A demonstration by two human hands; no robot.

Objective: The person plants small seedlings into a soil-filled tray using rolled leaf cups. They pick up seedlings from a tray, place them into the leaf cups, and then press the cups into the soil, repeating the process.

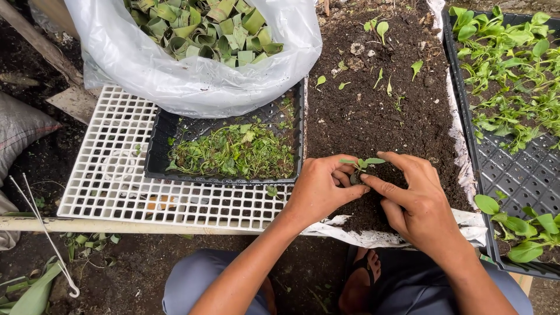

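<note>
Soil bed (373,111), outdoors: left hand (321,189) and right hand (417,195) pinch one small seedling (361,164) between fingertips. Black tray of uprooted seedlings (233,153) just left of them. Risk: thin stem could snap if squeezed.

At about eleven o'clock a translucent plastic bag (192,76) sags open, packed with curled strips of green leaf rolled into little cups (210,29), and its lower edge overlaps a shallow black tray (157,157) holding a tangled mat of tiny green seedlings (236,151). That tray rests on a white plastic grid panel (105,175), which spreads toward nine o'clock and lies on a pale pole (87,225) running along its near edge. Over at three o'clock a black cell tray (513,175) carries leafy young plants (507,64) at its far end and a few broader-leaved ones (525,230) nearer.
</note>
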